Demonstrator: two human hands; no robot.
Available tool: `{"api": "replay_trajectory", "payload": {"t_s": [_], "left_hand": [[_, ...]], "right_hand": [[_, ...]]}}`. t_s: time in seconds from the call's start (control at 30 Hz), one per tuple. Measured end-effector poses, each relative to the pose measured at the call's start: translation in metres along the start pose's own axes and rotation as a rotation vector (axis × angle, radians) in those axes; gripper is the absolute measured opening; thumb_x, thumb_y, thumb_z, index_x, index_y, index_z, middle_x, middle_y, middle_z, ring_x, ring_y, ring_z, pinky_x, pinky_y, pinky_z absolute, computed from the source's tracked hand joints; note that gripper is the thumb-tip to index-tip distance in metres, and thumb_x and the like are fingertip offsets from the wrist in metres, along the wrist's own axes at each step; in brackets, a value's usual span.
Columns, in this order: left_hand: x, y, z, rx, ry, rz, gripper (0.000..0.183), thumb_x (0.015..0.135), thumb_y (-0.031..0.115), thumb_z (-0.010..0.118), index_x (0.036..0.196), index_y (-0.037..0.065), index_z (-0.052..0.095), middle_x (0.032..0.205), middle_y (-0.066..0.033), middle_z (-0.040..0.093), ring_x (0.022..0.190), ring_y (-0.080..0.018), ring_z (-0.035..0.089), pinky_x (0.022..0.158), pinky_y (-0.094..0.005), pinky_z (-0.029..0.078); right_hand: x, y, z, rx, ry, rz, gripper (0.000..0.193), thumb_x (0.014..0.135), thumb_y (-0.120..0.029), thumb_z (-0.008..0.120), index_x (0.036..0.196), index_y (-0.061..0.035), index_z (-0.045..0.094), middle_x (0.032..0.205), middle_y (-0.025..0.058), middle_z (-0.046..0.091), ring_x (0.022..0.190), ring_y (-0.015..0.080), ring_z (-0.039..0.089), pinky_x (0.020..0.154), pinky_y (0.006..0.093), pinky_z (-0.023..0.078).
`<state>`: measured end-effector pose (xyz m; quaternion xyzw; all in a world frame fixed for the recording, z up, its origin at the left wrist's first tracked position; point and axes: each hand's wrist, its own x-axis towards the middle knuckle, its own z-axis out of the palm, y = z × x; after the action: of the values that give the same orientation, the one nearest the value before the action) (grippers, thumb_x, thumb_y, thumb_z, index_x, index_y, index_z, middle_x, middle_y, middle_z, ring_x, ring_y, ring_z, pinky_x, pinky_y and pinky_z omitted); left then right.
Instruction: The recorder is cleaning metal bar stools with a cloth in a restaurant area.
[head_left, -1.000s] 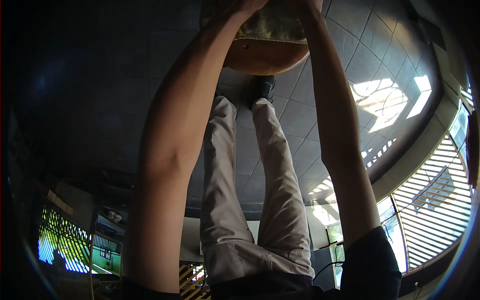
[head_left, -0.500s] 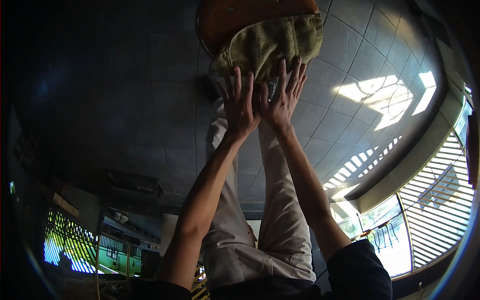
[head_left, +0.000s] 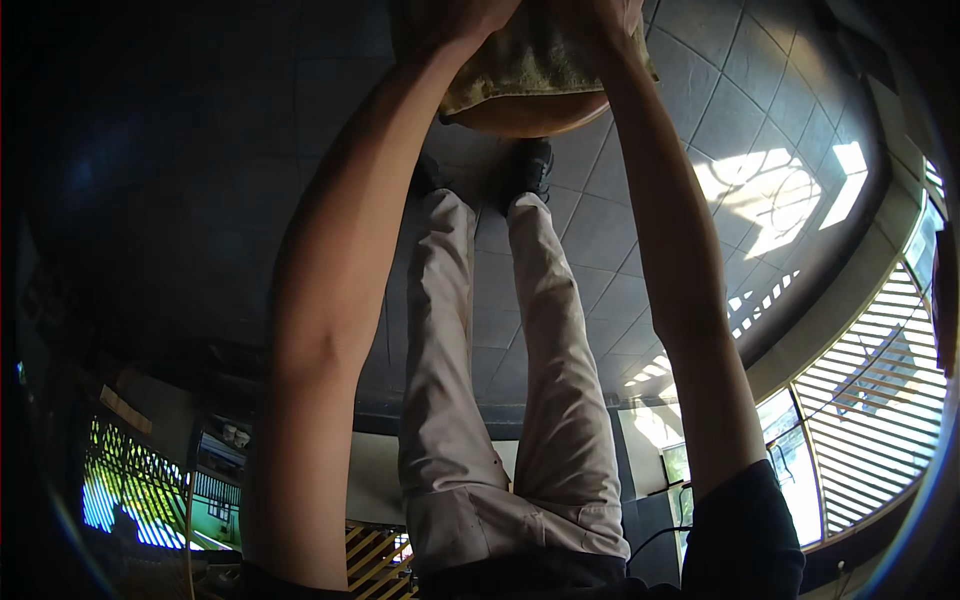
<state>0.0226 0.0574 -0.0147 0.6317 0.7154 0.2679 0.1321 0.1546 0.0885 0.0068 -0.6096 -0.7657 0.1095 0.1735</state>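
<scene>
At the top edge of the view, both hands press down on a yellowish-green cloth that lies on a round wooden stool seat. The left hand rests on the cloth's left part, and the right hand on its right part; both are cut off by the frame, so how far the fingers are spread or curled cannot be told. The cloth covers most of the seat and hangs slightly over its right edge, with the brown rim of the seat showing below it at the near edge. Both forearms stretch straight from the lower edge up to the seat. Between them, the person's legs in light beige trousers run down to dark shoes standing just beneath the seat's near edge on a dark tiled floor. Patches of sunlight fall on the tiles to the right.
</scene>
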Motion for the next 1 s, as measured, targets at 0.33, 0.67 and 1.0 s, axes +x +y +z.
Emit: {"api": "replay_trajectory", "payload": {"t_s": [0.33,0.67,1.0], "left_hand": [[-0.077,0.006,-0.026,-0.059,0.105,-0.026,0.065,0.09,0.032,0.054,0.145,0.007,0.03,0.15,-0.0206,0.027,0.137,-0.0421,0.024,0.113,-0.0536,0.018],[-0.173,-0.004,-0.03,0.045,-0.029,-0.13,0.07,0.087,0.031,0.058,0.142,-0.001,0.028,0.15,-0.0305,0.014,0.138,-0.0509,0.012,0.106,-0.0651,0.017],[-0.067,-0.019,-0.017,-0.265,0.186,0.321,0.072,0.088,0.034,0.056,0.146,0.005,0.025,0.152,-0.0233,0.019,0.137,-0.045,0.019,0.111,-0.0567,0.017]], "right_hand": [[-0.082,-0.034,-0.007,-0.169,0.095,-0.037,0.059,0.087,-0.036,0.057,0.136,-0.0059,0.044,0.141,0.0185,0.04,0.133,0.0366,0.033,0.11,0.0494,0.022],[-0.189,-0.05,-0.003,0.166,-0.133,0.021,0.051,0.086,-0.026,0.061,0.135,-0.0185,0.05,0.147,0.0088,0.036,0.138,0.0314,0.029,0.112,0.0509,0.018],[-0.086,-0.028,-0.018,0.065,0.049,-0.122,0.057,0.088,-0.034,0.056,0.137,-0.0059,0.043,0.144,0.0199,0.037,0.136,0.0382,0.027,0.112,0.0492,0.018]]}}
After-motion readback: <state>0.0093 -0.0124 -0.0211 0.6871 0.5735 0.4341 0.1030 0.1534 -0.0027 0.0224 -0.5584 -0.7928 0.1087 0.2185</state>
